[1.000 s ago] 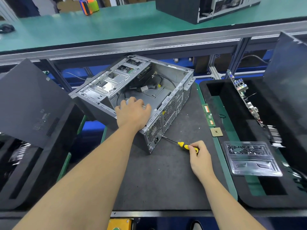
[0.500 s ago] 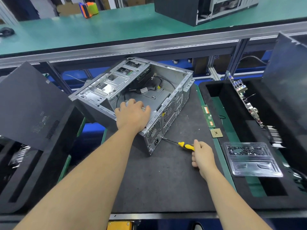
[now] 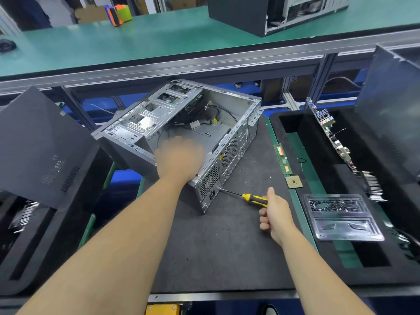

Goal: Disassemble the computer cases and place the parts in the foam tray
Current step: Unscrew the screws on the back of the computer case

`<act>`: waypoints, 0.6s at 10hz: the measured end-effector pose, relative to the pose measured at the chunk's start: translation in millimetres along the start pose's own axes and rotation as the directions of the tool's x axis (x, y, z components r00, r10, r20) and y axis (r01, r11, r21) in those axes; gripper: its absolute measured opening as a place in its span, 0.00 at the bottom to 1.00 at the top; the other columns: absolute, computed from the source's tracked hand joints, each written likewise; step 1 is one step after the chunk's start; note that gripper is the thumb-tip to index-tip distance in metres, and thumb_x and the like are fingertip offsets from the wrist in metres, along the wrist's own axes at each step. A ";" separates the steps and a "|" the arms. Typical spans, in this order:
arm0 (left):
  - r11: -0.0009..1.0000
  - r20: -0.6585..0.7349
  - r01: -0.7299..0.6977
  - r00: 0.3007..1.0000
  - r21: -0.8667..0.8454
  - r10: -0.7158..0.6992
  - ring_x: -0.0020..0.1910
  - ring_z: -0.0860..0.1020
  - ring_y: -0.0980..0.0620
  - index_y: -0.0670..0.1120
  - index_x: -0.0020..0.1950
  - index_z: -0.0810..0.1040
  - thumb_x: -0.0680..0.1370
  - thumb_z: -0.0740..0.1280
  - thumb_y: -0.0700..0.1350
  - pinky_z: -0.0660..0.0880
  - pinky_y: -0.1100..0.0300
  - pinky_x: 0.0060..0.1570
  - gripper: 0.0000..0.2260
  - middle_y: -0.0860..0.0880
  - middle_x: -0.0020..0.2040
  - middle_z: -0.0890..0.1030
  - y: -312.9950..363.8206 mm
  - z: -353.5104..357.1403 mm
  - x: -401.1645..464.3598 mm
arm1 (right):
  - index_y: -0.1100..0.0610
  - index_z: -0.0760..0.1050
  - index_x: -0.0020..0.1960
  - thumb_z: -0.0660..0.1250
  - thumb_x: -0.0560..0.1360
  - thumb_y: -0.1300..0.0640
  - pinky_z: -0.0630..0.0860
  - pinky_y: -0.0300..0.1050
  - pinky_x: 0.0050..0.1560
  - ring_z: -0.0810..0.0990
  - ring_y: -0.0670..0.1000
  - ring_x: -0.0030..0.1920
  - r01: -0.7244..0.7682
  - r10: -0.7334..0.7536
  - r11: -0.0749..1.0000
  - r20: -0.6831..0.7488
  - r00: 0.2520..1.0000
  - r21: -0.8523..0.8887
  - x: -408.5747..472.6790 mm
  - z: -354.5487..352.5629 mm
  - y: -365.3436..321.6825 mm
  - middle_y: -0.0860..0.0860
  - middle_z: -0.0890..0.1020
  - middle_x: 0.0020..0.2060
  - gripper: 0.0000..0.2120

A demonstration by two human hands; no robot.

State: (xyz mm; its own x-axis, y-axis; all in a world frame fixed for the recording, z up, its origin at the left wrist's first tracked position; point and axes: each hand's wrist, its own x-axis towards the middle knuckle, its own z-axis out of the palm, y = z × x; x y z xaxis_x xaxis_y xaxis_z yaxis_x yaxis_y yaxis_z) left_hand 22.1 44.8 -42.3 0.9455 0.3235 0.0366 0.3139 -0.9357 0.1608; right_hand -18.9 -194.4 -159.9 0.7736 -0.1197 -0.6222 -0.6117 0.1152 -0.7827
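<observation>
Progress looks well past halfway for this unit, I'd say: the open grey steel computer case (image 3: 181, 135) lies on its side on the dark-matted worktop (image 3: 227, 246), its board bay bare apart from loose black cables and a drive cage. To the case's right, the black foam tray (image 3: 295, 264) already holds one green motherboard (image 3: 329, 137) standing on edge, one green memory stick (image 3: 283, 159), one square gold processor chip (image 3: 293, 181) and one clear plastic blister tray of screws (image 3: 341, 217). One yellow-and-black screwdriver (image 3: 247, 197) lies by the case's rear corner.

The left hand (image 3: 179, 159) rests on the case's near edge; motion blur hides its fingers, so I cannot tell its grip. The right hand (image 3: 276, 211) hovers just beside the screwdriver handle, fingers loosely curled, holding nothing. A second case (image 3: 272, 12) waits on the green shelf behind.
</observation>
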 end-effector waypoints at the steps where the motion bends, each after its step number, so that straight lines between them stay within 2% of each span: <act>1: 1.000 -0.001 0.000 1.000 -0.001 0.000 0.68 0.68 0.42 0.54 0.65 0.78 0.81 0.52 0.59 0.63 0.43 0.67 0.21 0.50 0.69 0.73 0.5 0.1 0.2 | 0.57 0.69 0.47 0.55 0.85 0.47 0.55 0.37 0.23 0.57 0.47 0.22 0.033 -0.033 0.999 0.034 0.999 0.008 3.3 -0.9 -2.6 0.50 0.63 0.29 0.15; 2: 1.000 -0.006 0.004 1.000 0.002 -0.004 0.68 0.69 0.42 0.54 0.65 0.78 0.81 0.52 0.59 0.63 0.43 0.67 0.21 0.50 0.69 0.73 0.9 0.6 0.3 | 0.56 0.67 0.42 0.58 0.84 0.52 0.59 0.39 0.25 0.60 0.48 0.25 0.193 -0.188 0.977 0.064 0.980 -0.092 2.1 -6.2 5.7 0.52 0.65 0.31 0.13; 3: 1.000 -0.007 0.004 1.000 0.009 -0.004 0.68 0.69 0.42 0.54 0.65 0.78 0.81 0.52 0.59 0.63 0.43 0.67 0.22 0.50 0.69 0.73 1.3 0.1 0.5 | 0.52 0.72 0.45 0.61 0.82 0.56 0.65 0.43 0.34 0.66 0.50 0.30 0.418 -0.396 0.851 0.137 0.908 -0.316 -0.1 -14.4 15.4 0.49 0.71 0.33 0.08; 4: 1.000 -0.001 0.004 1.000 0.012 -0.004 0.68 0.69 0.42 0.54 0.66 0.78 0.81 0.51 0.59 0.63 0.43 0.67 0.22 0.49 0.69 0.73 1.8 -1.1 0.6 | 0.49 0.74 0.47 0.63 0.81 0.58 0.69 0.44 0.38 0.71 0.49 0.34 0.511 -0.488 0.762 0.166 0.857 -0.399 -1.8 -16.0 16.5 0.48 0.77 0.38 0.06; 5: 1.000 -0.003 0.000 1.000 0.011 0.000 0.68 0.69 0.42 0.53 0.66 0.78 0.82 0.52 0.59 0.63 0.43 0.67 0.22 0.49 0.69 0.73 1.7 -1.7 -0.9 | 0.50 0.76 0.50 0.65 0.81 0.59 0.72 0.45 0.35 0.72 0.48 0.34 0.390 -0.382 0.906 0.080 0.921 -0.161 -6.5 -8.9 15.8 0.51 0.78 0.41 0.04; 6: 1.000 -0.007 -0.001 1.000 0.013 0.001 0.68 0.69 0.42 0.53 0.66 0.78 0.82 0.52 0.59 0.63 0.43 0.67 0.22 0.49 0.69 0.74 1.6 -1.9 -1.1 | 0.56 0.76 0.52 0.66 0.81 0.55 0.70 0.43 0.26 0.71 0.50 0.29 0.173 -0.173 0.984 0.003 0.985 0.034 -8.6 1.2 11.3 0.56 0.76 0.37 0.04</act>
State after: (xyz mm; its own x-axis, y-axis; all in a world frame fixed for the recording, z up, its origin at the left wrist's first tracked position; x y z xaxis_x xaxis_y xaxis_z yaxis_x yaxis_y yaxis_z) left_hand 21.4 43.2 -40.2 0.9452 0.3235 0.0437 0.3141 -0.9378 0.1480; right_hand -32.3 -190.9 -163.3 0.8683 -0.1348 -0.4773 -0.4628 0.1262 -0.8775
